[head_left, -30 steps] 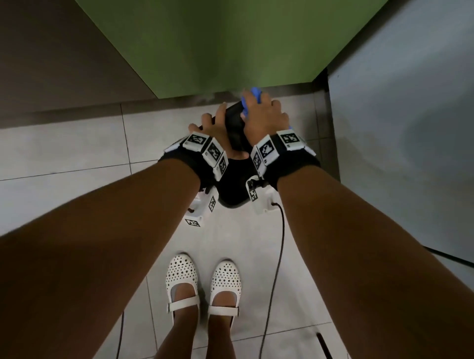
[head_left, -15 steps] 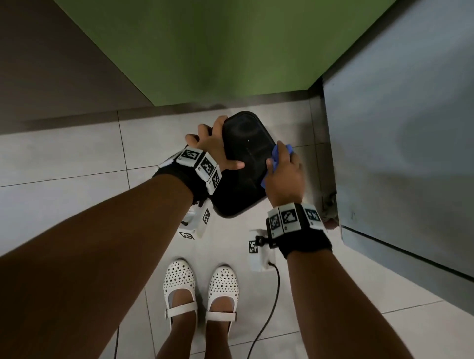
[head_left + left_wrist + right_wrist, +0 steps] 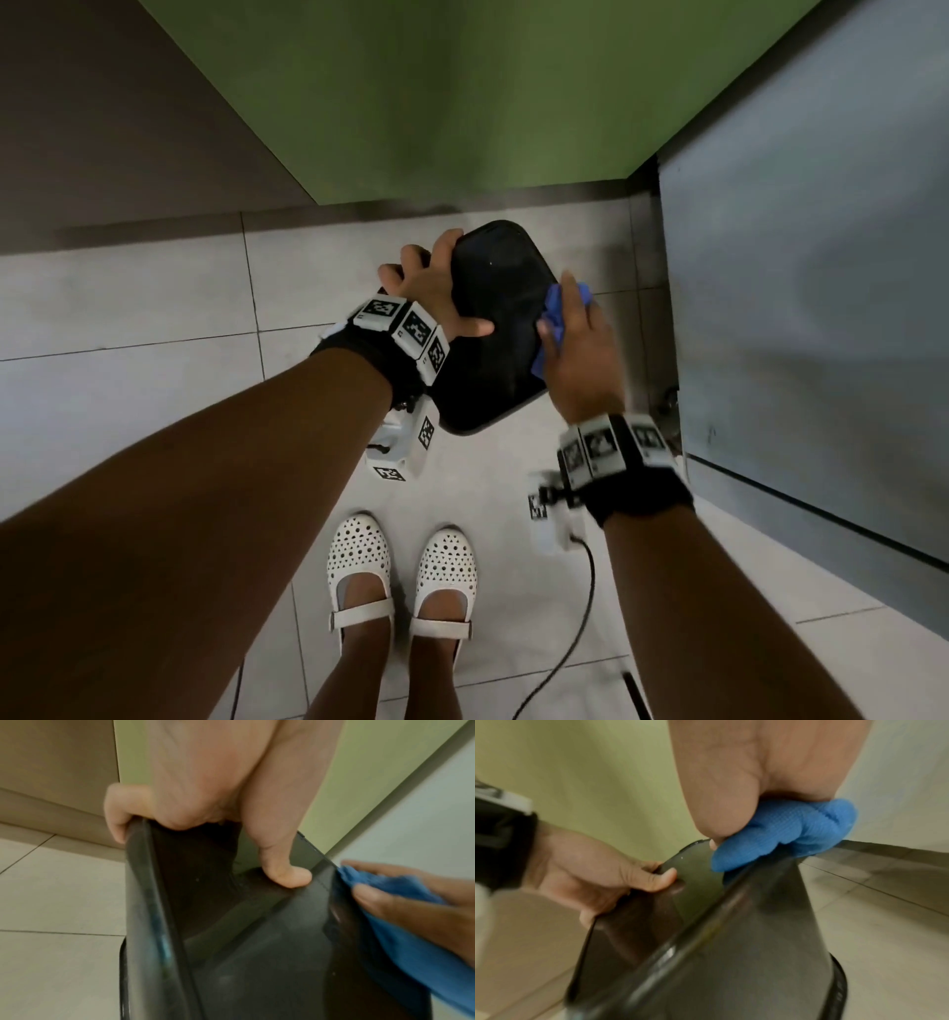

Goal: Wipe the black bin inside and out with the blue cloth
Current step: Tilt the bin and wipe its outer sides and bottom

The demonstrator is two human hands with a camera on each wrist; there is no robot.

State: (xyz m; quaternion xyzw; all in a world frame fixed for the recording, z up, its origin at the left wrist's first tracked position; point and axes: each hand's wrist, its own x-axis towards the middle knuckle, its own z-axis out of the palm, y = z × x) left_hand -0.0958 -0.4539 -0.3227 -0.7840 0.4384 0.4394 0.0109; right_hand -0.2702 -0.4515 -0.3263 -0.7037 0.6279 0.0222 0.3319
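The black bin (image 3: pixel 495 313) is held tilted off the tiled floor, its narrow closed end away from me and its wider rim (image 3: pixel 834 983) toward me. My left hand (image 3: pixel 436 288) grips the left edge near the closed end, thumb (image 3: pixel 285 874) pressed on the dark face and fingers (image 3: pixel 115 817) curled round the edge. My right hand (image 3: pixel 580 349) presses the bunched blue cloth (image 3: pixel 554 308) against the bin's right outer side. The wrist views show the cloth (image 3: pixel 782 829) under the palm and fingers (image 3: pixel 401 898). The bin's inside is hidden.
A green wall (image 3: pixel 436 92) stands just beyond the bin. A grey panel (image 3: pixel 811 282) rises close on the right. My feet in white shoes (image 3: pixel 400 570) stand on the tiles below the bin. A black cable (image 3: pixel 570 642) trails across the floor at the right.
One second ago both hands met at the bin's far end. My right hand has since drawn the cloth back along the right side toward me. The left hand keeps its grip.
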